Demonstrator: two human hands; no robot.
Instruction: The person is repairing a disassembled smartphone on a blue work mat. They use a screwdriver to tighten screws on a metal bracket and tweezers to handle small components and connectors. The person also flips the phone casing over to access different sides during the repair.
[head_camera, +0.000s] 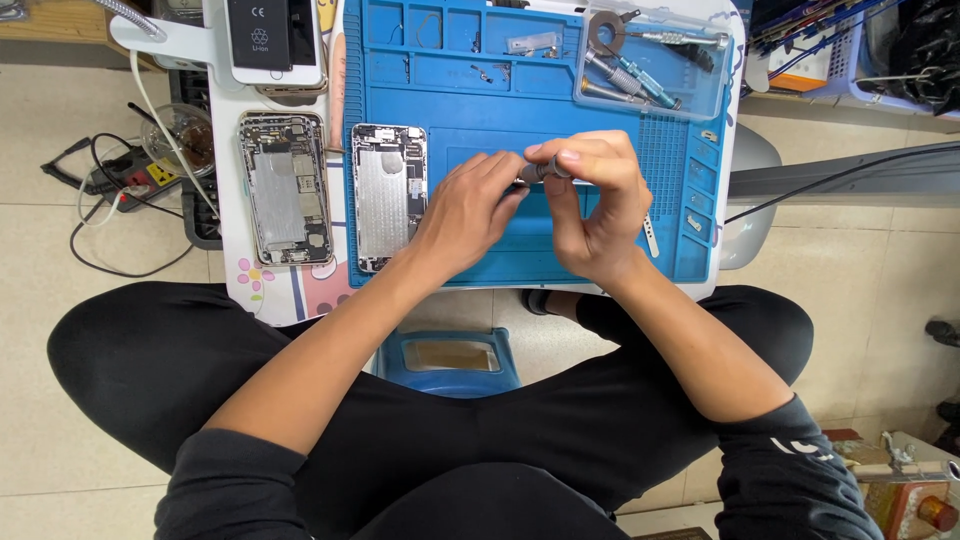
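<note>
Presently both hands, left hand (470, 205) and right hand (590, 205), pinch a small grey screwdriver (540, 170) over the blue mat (500, 100); a slip could drop it onto the opened phone (388, 195)

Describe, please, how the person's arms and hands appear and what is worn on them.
Both hands, the left hand and the right hand, are bare, without gloves. Dark sleeves are pushed up to the elbows, leaving the forearms uncovered. The right sleeve carries a small white marking.

black labelled battery (262, 35) top left, prob. on white phone (300, 72).
</note>
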